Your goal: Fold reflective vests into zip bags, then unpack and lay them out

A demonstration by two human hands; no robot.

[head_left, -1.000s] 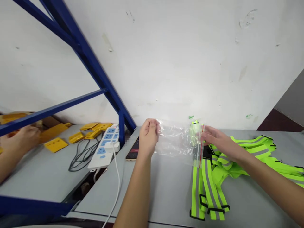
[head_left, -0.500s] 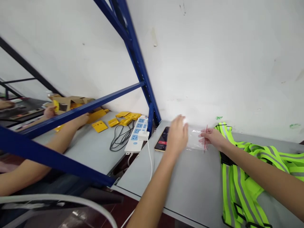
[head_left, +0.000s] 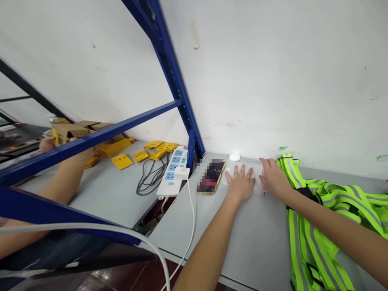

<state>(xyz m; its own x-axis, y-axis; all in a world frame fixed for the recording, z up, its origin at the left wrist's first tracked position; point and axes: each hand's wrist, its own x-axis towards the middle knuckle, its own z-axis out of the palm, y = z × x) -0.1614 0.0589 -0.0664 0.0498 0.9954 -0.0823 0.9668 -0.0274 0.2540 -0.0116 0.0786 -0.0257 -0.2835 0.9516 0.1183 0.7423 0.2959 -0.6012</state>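
On the grey table, a clear plastic zip bag [head_left: 257,186] lies flat with a red strip along its right edge. My left hand [head_left: 241,184] rests palm down on the bag, fingers spread. At the red strip, my right hand [head_left: 275,180] grips the bag's edge, its thumb and bent fingers against it. Just beyond the bag, close to the wall, sits a small round white object [head_left: 234,157]. Left of the bag is a phone [head_left: 217,171], its screen lit and partly blurred out. Neon-yellow reflective straps [head_left: 330,198] with black buckles are heaped beside and under my right forearm.
A blue metal frame [head_left: 174,72] rises between my table and the neighbouring one. A white power strip [head_left: 171,178] carries a plug and white cable [head_left: 192,218]. Yellow packets [head_left: 122,161] and cardboard boxes [head_left: 80,128] lie there; another person's arm [head_left: 68,173] reaches among them.
My left hand has moved right, from beside the phone onto the bag, and spread flat. The round white object now shows fully. My right hand stays at the red strip.
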